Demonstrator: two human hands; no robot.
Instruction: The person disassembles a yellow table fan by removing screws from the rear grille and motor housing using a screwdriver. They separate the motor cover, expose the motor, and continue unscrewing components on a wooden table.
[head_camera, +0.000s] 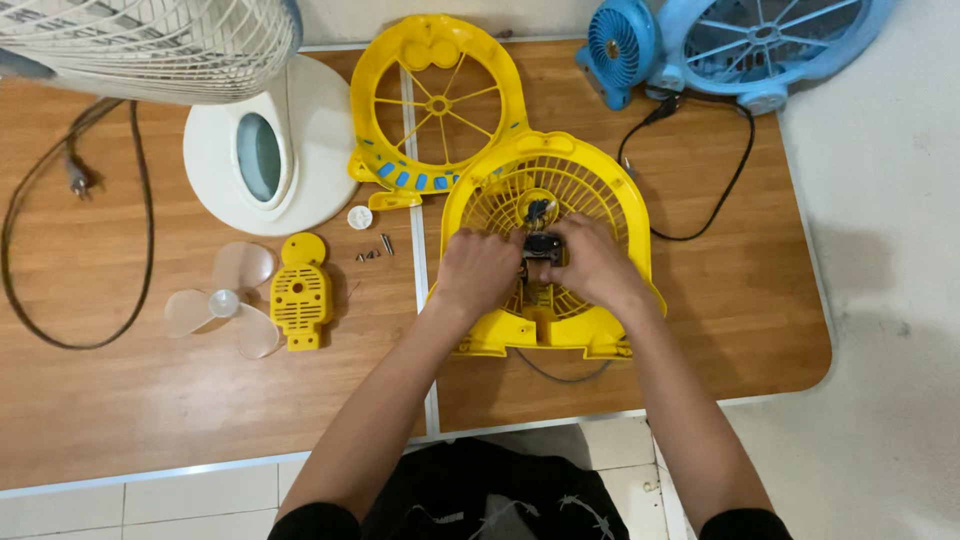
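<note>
A yellow fan housing (600, 190) with a round grille lies flat on the wooden table (150, 390). Both my hands rest on its middle. My left hand (478, 268) and my right hand (592, 262) close from either side around a small dark motor (542, 246) at the grille's centre. Wires (538, 210) stick up just behind the motor. A thin dark cable (560, 376) trails out under the housing's front edge.
A yellow front cover (437, 100) lies behind the housing. Left of it sit a clear fan blade (225, 300), a yellow motor cover (301, 292), loose screws (374, 250) and a white cap (359, 217). A white fan (270, 150) stands at back left, blue fans (730, 40) at back right.
</note>
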